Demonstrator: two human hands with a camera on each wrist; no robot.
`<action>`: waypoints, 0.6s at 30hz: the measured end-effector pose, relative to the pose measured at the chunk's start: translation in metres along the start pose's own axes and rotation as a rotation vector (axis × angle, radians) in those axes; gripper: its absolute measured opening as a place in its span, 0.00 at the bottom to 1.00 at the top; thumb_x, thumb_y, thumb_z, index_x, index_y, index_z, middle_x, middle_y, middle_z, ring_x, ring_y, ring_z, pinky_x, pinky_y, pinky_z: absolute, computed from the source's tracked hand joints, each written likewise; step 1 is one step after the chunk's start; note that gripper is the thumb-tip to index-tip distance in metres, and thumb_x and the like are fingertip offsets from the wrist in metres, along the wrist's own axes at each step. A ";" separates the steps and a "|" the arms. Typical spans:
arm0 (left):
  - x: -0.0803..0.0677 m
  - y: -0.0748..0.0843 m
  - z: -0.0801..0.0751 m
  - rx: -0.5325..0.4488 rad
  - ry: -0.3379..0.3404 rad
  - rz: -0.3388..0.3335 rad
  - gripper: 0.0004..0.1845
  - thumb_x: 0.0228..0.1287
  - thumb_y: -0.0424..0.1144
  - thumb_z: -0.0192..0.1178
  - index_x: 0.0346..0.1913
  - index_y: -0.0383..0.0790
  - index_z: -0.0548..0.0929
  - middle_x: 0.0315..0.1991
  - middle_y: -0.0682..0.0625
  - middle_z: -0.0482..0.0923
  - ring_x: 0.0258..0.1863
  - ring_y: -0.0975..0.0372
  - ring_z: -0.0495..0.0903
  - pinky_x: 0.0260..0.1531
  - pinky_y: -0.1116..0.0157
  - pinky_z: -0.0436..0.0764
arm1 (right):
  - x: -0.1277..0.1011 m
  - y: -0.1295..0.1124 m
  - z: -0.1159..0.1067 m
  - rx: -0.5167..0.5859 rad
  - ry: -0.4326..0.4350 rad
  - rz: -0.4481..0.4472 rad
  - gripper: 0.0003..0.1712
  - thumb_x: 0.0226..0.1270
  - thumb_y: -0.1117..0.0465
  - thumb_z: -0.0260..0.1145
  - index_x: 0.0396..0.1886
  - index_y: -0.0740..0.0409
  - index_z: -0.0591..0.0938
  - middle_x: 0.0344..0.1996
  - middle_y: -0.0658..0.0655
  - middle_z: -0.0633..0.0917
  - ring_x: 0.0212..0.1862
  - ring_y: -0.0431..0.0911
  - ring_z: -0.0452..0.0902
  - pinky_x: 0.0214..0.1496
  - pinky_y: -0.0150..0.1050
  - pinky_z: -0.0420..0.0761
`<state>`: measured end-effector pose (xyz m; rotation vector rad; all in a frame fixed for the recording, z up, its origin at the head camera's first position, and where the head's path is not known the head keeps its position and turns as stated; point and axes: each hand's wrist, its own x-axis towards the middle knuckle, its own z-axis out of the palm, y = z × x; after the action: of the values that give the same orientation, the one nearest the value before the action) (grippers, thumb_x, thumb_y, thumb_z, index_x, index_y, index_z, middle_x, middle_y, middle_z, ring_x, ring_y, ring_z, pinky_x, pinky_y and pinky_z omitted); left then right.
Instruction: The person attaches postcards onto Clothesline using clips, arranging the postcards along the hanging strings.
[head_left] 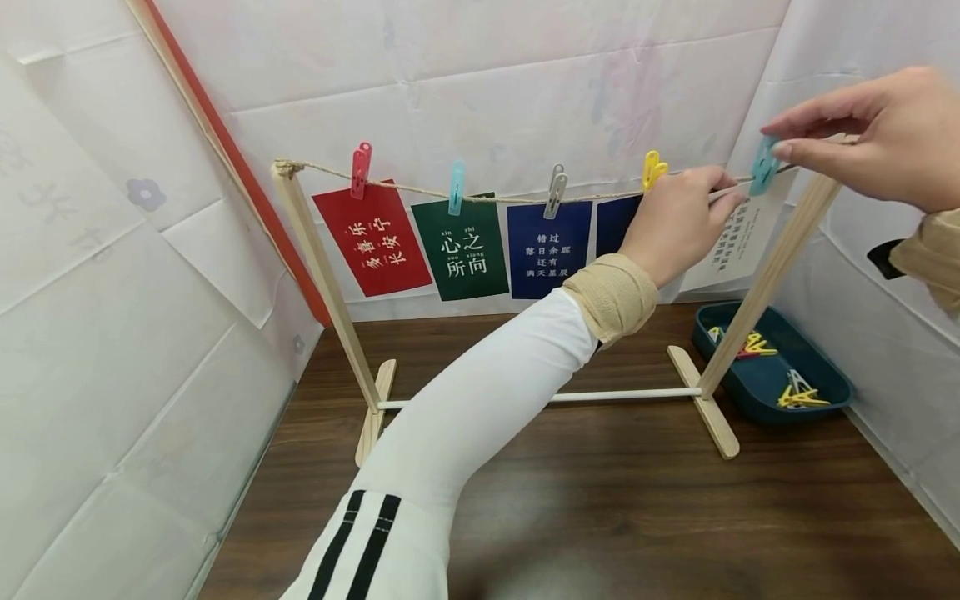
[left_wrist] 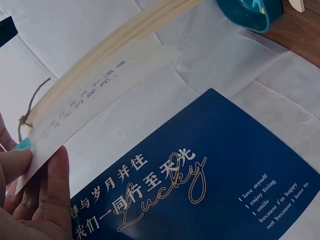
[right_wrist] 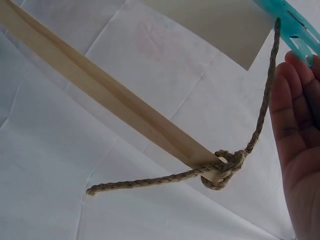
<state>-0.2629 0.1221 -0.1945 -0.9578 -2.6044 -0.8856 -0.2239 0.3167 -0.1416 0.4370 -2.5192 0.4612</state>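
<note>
At the right end of the twine [head_left: 495, 199], a white card [head_left: 731, 237] with printed characters hangs beside the wooden post. My left hand [head_left: 678, 221] pinches this card by its upper edge, thumb on one face and fingers behind, as the left wrist view shows. My right hand [head_left: 892, 137] pinches a light-blue clothespin [head_left: 765, 167] at the twine by the card's top corner. In the right wrist view the clothespin [right_wrist: 287, 25] sits where card [right_wrist: 215, 25] and twine meet; its exact bite is cut off. A yellow clothespin [head_left: 654, 169] and a dark blue card [left_wrist: 260, 150] are beside my left hand.
Red [head_left: 372, 237], green [head_left: 461, 250] and blue [head_left: 549, 250] cards hang leftward from clothespins. The wooden stand's right post [head_left: 772, 283] rises near my right hand. A teal tray [head_left: 832, 375] with several clothespins stands behind it, by the wall sheet.
</note>
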 end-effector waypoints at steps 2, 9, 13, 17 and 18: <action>0.000 0.000 0.000 -0.002 -0.003 -0.001 0.15 0.86 0.49 0.57 0.64 0.52 0.87 0.52 0.62 0.90 0.38 0.74 0.80 0.37 0.79 0.74 | 0.000 0.001 0.000 0.002 -0.008 0.000 0.16 0.80 0.71 0.66 0.60 0.78 0.84 0.53 0.83 0.84 0.34 0.18 0.60 0.43 0.06 0.60; -0.003 -0.001 -0.002 0.017 -0.009 0.012 0.15 0.87 0.50 0.55 0.63 0.52 0.87 0.47 0.62 0.89 0.35 0.73 0.79 0.35 0.78 0.74 | 0.000 0.001 0.005 0.100 0.020 -0.009 0.16 0.78 0.69 0.68 0.59 0.75 0.85 0.34 0.09 0.70 0.36 0.13 0.67 0.44 0.06 0.64; -0.006 0.000 -0.003 0.035 -0.011 -0.002 0.15 0.87 0.50 0.55 0.62 0.52 0.87 0.49 0.62 0.89 0.35 0.73 0.81 0.34 0.79 0.75 | 0.002 0.000 0.007 0.128 0.035 -0.022 0.15 0.76 0.70 0.70 0.57 0.76 0.86 0.33 0.10 0.72 0.36 0.10 0.69 0.43 0.07 0.66; -0.009 0.000 -0.004 0.054 -0.013 -0.038 0.17 0.86 0.50 0.55 0.66 0.52 0.85 0.50 0.61 0.90 0.32 0.73 0.82 0.31 0.78 0.77 | 0.003 0.000 0.010 0.128 0.048 -0.027 0.15 0.75 0.71 0.70 0.56 0.76 0.86 0.32 0.10 0.72 0.35 0.10 0.69 0.43 0.07 0.66; -0.011 0.000 -0.004 0.061 -0.015 -0.047 0.17 0.86 0.50 0.56 0.66 0.52 0.85 0.48 0.61 0.89 0.30 0.72 0.82 0.30 0.77 0.77 | 0.003 0.000 0.010 0.128 0.050 -0.026 0.15 0.75 0.71 0.70 0.56 0.76 0.86 0.32 0.10 0.72 0.36 0.10 0.69 0.43 0.06 0.66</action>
<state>-0.2547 0.1141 -0.1953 -0.8941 -2.6608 -0.8086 -0.2307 0.3121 -0.1482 0.4996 -2.4415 0.6179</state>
